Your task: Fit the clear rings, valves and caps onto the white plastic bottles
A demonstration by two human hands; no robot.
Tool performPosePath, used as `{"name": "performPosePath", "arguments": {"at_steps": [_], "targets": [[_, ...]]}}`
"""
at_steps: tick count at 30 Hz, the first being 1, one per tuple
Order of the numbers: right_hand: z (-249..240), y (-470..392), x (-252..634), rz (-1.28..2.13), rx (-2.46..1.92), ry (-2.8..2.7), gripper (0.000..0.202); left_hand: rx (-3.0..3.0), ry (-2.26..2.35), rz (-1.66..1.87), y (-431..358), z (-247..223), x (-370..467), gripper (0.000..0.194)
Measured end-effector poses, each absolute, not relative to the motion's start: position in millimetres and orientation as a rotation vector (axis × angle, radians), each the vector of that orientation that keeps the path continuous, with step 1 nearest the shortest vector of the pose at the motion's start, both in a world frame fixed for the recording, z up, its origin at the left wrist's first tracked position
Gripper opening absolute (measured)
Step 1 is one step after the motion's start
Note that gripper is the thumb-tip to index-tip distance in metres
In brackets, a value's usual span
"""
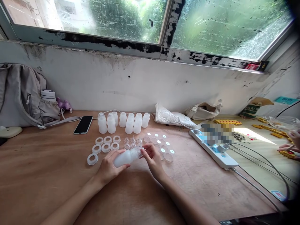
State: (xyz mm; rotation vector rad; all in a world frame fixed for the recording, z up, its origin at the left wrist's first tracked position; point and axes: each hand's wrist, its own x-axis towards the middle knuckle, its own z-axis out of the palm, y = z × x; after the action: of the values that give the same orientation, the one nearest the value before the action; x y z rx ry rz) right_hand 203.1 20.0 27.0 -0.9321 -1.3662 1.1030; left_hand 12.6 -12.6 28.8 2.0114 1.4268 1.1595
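A frosted white bottle (123, 158) lies tilted in my left hand (109, 166), its mouth toward the right. My right hand (153, 161) pinches a clear piece (136, 152) at the bottle's mouth. Behind my hands, several clear nipple-shaped pieces (132, 140) stand in two rows. White rings (97, 148) lie in rows to their left. Clear round caps (168, 157) and small white discs (172, 152) are spread to the right of my right hand. Several frosted bottles (111, 124) stand upright farther back.
A black phone (83, 125) lies left of the bottles, near a grey backpack (22, 93). A white power strip (214, 151) with cables runs along the right. Behind are a white package (172, 117) and a pouch (203, 111). Another person's hand (290, 145) shows at far right.
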Motion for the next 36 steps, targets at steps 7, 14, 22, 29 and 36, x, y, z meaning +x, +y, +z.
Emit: {"name": "performPosePath", "arguments": {"at_steps": [7,14,22,29,36], "targets": [[25,25,211,1.168,-1.024,-1.577,0.026,2.174,1.333,1.079,-12,24,9,0.043],[25,24,212,1.024,-1.084,-1.898,0.039,2.337,1.165,0.939,-15,27,4,0.042],[10,9,209,0.817,-1.040,-2.013,0.035,2.488,1.087,0.988,-21,27,4,0.042],[8,4,209,0.677,-0.995,-2.086,0.036,2.571,1.095,1.023,-23,25,6,0.043],[15,-4,212,0.625,-0.909,-2.209,0.037,2.661,1.016,1.065,-28,17,5,0.048]]}}
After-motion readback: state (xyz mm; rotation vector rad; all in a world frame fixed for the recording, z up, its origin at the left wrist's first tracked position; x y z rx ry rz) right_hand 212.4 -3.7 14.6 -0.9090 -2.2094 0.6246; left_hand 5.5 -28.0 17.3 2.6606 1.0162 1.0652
